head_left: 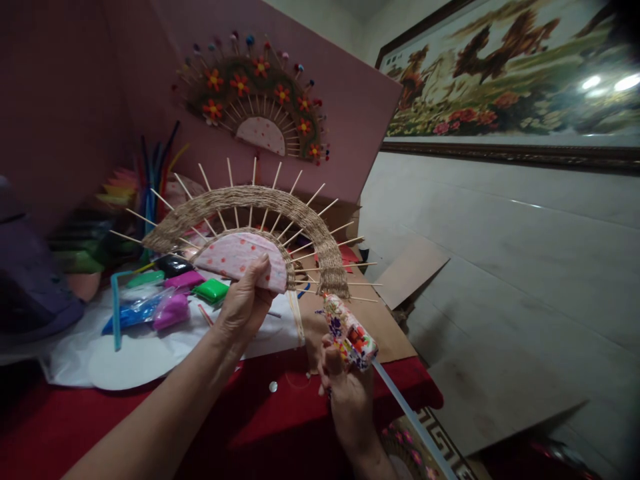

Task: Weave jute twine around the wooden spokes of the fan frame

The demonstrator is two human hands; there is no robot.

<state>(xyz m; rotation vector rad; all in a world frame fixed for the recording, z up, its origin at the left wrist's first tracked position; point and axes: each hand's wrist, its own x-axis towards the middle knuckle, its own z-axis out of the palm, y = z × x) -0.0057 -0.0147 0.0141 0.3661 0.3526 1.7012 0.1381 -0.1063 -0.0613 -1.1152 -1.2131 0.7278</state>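
Note:
My left hand grips the lower edge of a half-round fan, thumb on its pink dotted centre. Thin wooden sticks radiate from that centre through a wide arc of woven brown twine. In my right hand is a floral-covered glue gun, its tip at the right lower end of the twine arc; whether they touch I cannot tell. A long whitish glue stick extends from the gun's back end toward the lower right.
A decorated fan is on a pink board behind. Coloured clay packets, a white disc and a blue bent straw lie at left on the red-covered table. Brown cardboard lies at right.

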